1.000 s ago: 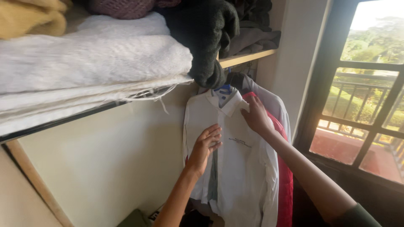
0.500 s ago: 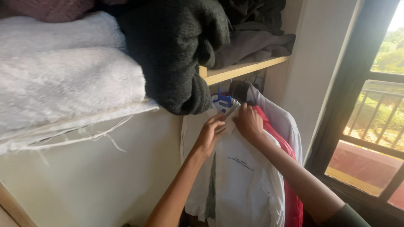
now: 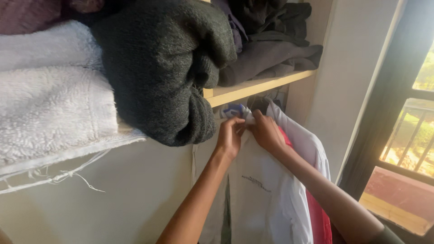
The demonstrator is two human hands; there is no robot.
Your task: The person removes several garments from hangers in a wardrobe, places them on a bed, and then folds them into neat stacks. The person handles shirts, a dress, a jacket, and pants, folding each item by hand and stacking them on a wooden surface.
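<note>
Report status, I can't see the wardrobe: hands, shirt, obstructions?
Both hands, left and right, pinching white shirt collar. Shirt hanging. Dark blanket overhangs shelf above.

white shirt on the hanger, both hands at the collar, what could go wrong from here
The dark knitted blanket bulges over the shelf edge right above the left hand and right hand; a bump could perhaps pull it down. Tugging the white shirt at its collar might slip it off the hanger. The red garment hangs pressed against it and may get dragged along.
</note>
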